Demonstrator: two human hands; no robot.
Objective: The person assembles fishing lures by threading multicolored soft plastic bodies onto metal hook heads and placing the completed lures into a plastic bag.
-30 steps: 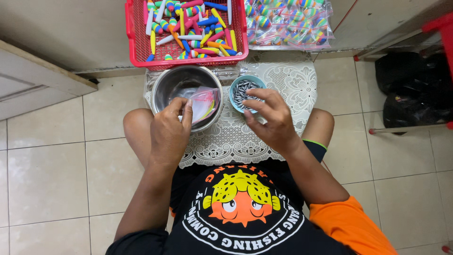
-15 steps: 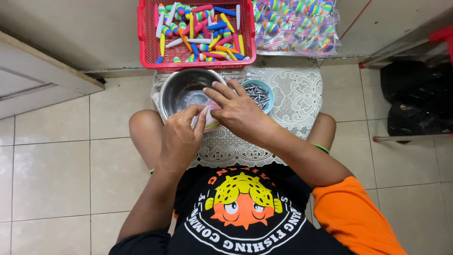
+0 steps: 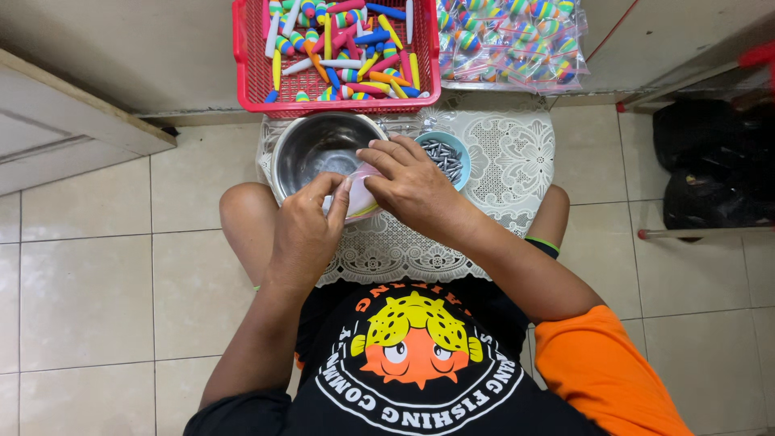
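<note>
Both hands are pinching a small clear plastic bag point(image 3: 361, 196) over the steel bowl's point(image 3: 311, 145) near rim, left hand point(image 3: 307, 230) and right hand point(image 3: 412, 187) gripping it, on the lace cloth point(image 3: 508, 153).

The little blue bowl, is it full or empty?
Not empty. The blue bowl holds a heap of small grey metal pieces covering its bottom. The right hand hides its left edge, so the exact fill is unclear.

Steel bowl point(image 3: 311, 145) and red basket point(image 3: 250, 56) crowd front, tiled floor point(image 3: 89, 266) seemingly open left
</note>
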